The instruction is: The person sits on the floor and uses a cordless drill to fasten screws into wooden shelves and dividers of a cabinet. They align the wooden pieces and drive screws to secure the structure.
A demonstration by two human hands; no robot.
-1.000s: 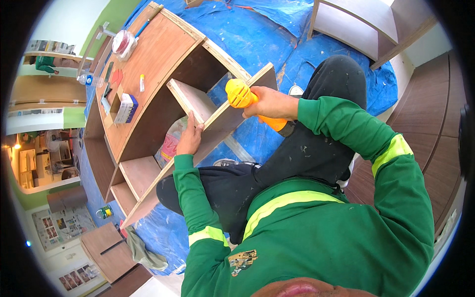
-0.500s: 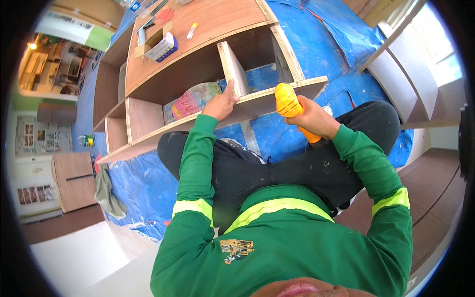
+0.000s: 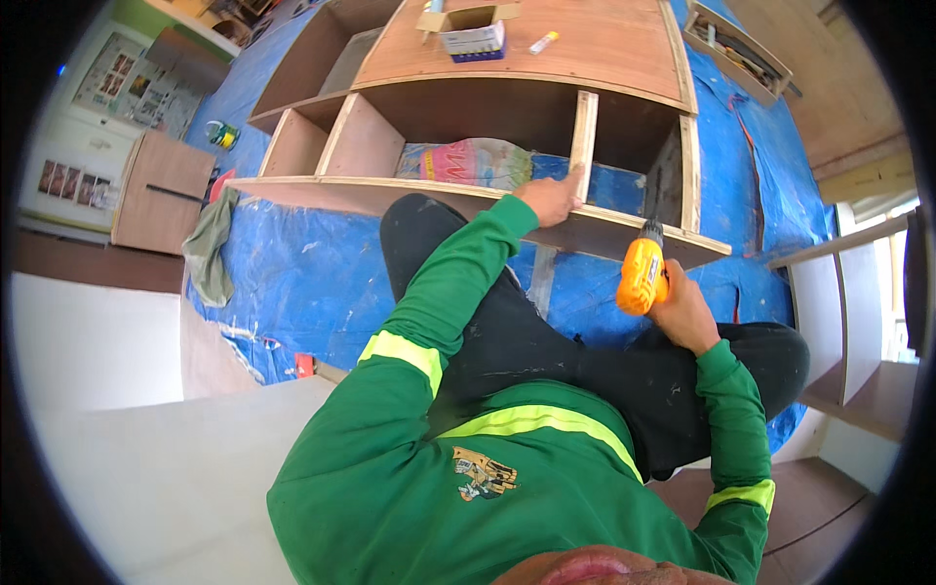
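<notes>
I sit before a plywood cabinet frame [image 3: 385, 183] lying on a blue tarp. My left hand [image 3: 551, 199] grips the lower end of a short divider board [image 3: 584, 132], where it meets the frame's near long board. In my right hand [image 3: 687, 310] is an orange cordless drill [image 3: 640, 277]. Its dark chuck and bit point away from me, toward the near board close to the frame's right end. The bit's tip is hard to make out against the dark wood. Through the frame's opening shows a pink and white printed sack [image 3: 476, 162].
On the plywood panel stand an open cardboard box [image 3: 475, 41] and a small yellow-capped tube [image 3: 544, 42]. A wooden tray of tools [image 3: 738, 51] lies at the far right. A grey-green cloth [image 3: 210, 249] and a bottle [image 3: 222, 135] are on the left. Pale panels [image 3: 817, 312] stand at right.
The view has swung, shifting the scene rightward. The drill has turned from an upright pose to aim its bit at the near board. My left hand stays at the divider board.
</notes>
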